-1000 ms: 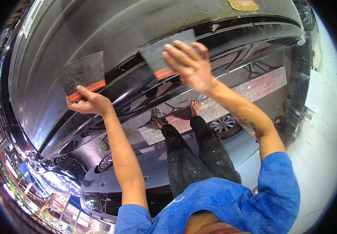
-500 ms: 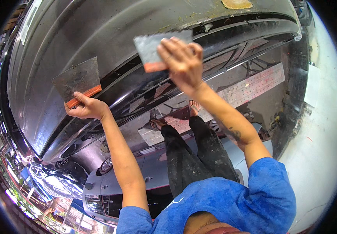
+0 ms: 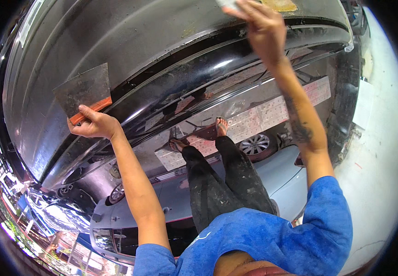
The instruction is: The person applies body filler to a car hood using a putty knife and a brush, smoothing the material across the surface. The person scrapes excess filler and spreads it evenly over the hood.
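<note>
My left hand (image 3: 96, 124) is closed round the orange grip edge of a flat, dark metal putty spreader (image 3: 84, 88), held up over the dark vehicle roof (image 3: 148, 41). Its blade is smeared and points away from me. At the top of the view my right hand (image 3: 267, 33), a little blurred, grips a second putty spreader (image 3: 228, 4) with a pale blade and an orange edge. Most of that spreader is cut off by the frame. Beside the right fingers lies a yellowish filler patch (image 3: 281, 4) on the roof; whether the blade touches the panel I cannot tell.
My feet stand on a perforated metal plank (image 3: 254, 117) alongside the glossy black vehicle side. Below and behind me is a grey-blue car (image 3: 157, 225). A white wall (image 3: 378, 184) rises on the right. Another shiny car (image 3: 65, 211) stands at lower left.
My right hand has swung away from me and rightward with its spreader, up to the yellowish patch. The left hand and its spreader have shifted slightly left in view.
</note>
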`<state>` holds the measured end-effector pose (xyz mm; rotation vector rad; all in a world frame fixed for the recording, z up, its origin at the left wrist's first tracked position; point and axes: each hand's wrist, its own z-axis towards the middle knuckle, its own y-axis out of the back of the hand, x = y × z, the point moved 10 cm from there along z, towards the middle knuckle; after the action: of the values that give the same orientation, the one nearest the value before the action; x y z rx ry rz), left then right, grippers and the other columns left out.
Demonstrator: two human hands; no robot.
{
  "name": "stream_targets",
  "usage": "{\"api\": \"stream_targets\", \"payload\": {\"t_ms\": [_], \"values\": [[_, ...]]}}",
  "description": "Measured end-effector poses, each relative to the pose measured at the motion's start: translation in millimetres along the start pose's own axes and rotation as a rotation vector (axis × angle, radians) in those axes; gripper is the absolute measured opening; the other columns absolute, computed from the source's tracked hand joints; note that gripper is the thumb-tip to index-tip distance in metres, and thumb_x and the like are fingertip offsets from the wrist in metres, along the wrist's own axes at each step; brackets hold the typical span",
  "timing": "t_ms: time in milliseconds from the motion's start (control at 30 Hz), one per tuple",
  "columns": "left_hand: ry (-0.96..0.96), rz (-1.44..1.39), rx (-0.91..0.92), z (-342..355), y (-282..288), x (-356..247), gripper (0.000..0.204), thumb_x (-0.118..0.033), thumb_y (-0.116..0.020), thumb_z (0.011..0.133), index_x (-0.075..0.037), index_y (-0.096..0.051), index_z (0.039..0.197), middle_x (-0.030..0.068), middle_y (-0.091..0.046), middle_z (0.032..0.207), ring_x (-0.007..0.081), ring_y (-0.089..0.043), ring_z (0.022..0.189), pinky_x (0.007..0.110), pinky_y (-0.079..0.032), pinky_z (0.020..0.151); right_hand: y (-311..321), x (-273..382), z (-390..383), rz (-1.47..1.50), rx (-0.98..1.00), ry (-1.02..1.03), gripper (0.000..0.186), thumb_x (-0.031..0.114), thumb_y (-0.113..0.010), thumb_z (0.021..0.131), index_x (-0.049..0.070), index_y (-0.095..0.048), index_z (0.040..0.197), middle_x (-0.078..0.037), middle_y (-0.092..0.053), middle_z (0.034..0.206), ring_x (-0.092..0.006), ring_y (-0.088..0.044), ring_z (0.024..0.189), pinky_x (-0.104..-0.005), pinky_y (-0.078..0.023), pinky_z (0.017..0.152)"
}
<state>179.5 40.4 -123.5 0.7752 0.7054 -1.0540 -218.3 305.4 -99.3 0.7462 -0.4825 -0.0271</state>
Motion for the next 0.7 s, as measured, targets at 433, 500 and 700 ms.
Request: {"api": "stream_targets", "payload": {"t_ms": [433,500,700], "values": [[-0.040,0.115,-0.010,1,1,-10,0.038,-0.013,-0.063,0.092,0.004,-0.040,0.116,0.0176,-0.060,0.089,0.0196,-0.065,0.072,0.027,-0.053,0.062,7,-80,-10,0.423,-0.119,-0.580,0.007,-0.002,-0.062,0.085,-0.001,-0.066,0.091,0.004,-0.061,0.078,-0.0050,-0.051,0.070,-0.0227,-0.043,0.065],[-0.009,0.096,-0.014,1,1,-5,0.039,-0.014,-0.065,0.091,0.004,-0.041,0.116,0.0172,-0.061,0.090,0.0195,-0.065,0.074,0.029,-0.053,0.064,-10,-77,-23,0.385,-0.087,-0.695,0.006,-0.003,-0.062,0.084,-0.001,-0.067,0.088,0.005,-0.060,0.074,-0.0053,-0.050,0.067,-0.0224,-0.043,0.063],[-0.045,0.107,-0.020,3,4,2,0.041,-0.015,-0.067,0.090,0.005,-0.040,0.115,0.0162,-0.061,0.088,0.0194,-0.065,0.075,0.029,-0.053,0.065,9,-70,-19,0.410,-0.270,-0.663,0.011,-0.005,-0.058,0.086,0.000,-0.069,0.083,0.002,-0.064,0.073,-0.0054,-0.056,0.069,-0.0207,-0.044,0.065]]}}
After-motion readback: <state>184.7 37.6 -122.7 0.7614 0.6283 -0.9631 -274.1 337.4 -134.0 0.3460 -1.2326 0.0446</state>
